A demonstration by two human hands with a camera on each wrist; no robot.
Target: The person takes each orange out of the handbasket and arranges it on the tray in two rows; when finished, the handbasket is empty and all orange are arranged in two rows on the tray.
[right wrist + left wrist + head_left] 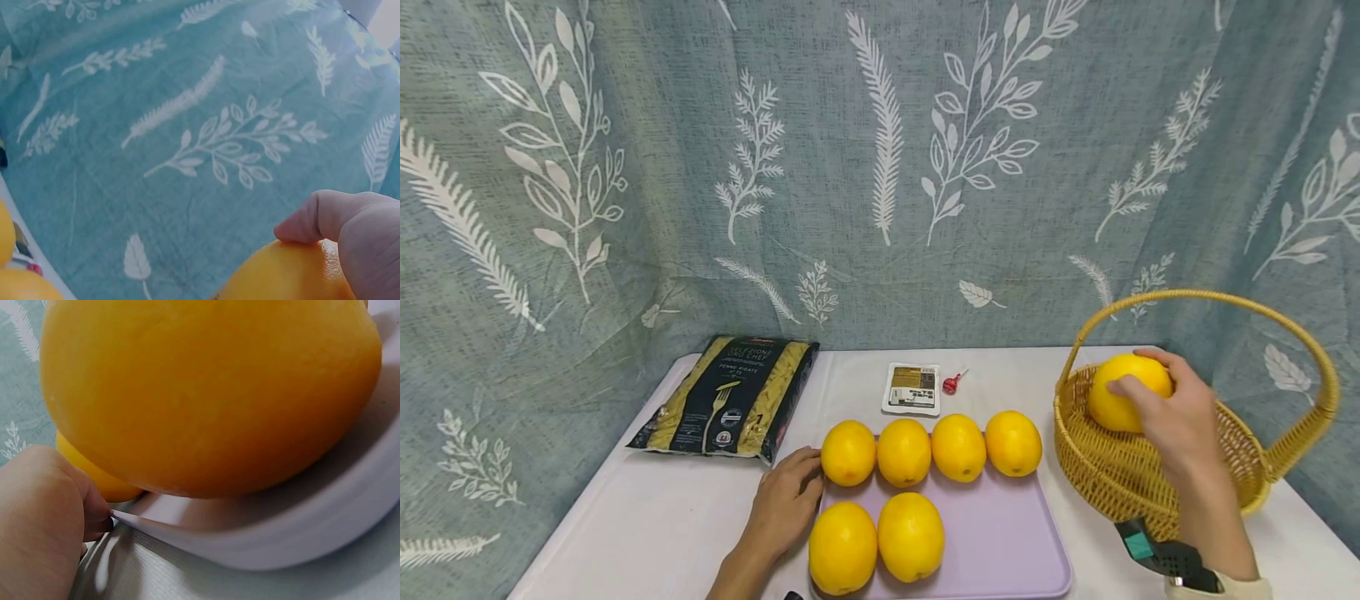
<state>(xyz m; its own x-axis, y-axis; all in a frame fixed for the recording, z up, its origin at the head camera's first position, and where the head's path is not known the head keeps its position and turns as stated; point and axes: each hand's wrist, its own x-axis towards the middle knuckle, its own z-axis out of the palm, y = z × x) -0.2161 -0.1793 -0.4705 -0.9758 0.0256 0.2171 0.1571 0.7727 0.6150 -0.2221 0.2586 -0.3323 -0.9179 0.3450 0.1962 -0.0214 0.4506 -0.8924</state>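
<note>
My right hand (1183, 417) grips an orange (1123, 392) inside the wicker basket (1075, 467), under its tall handle. In the right wrist view, the thumb (306, 225) lies over the top of that orange (281, 275). On the left, my left hand (786, 500) holds the side rim of a lilac tray (992, 533); close up, its curled fingers (97, 512) meet the rim (250, 550) beside a large orange (206, 394). Several oranges sit on the tray: a row along the far edge, including one orange (1015, 443) at its right end, and two at the near left.
A bag of penne pasta (722, 400) lies at the back left of the white table (647, 508). Behind the tray are a small flat packet (912, 389) and a red lollipop (951, 383). A patterned teal curtain (850, 167) hangs along the back.
</note>
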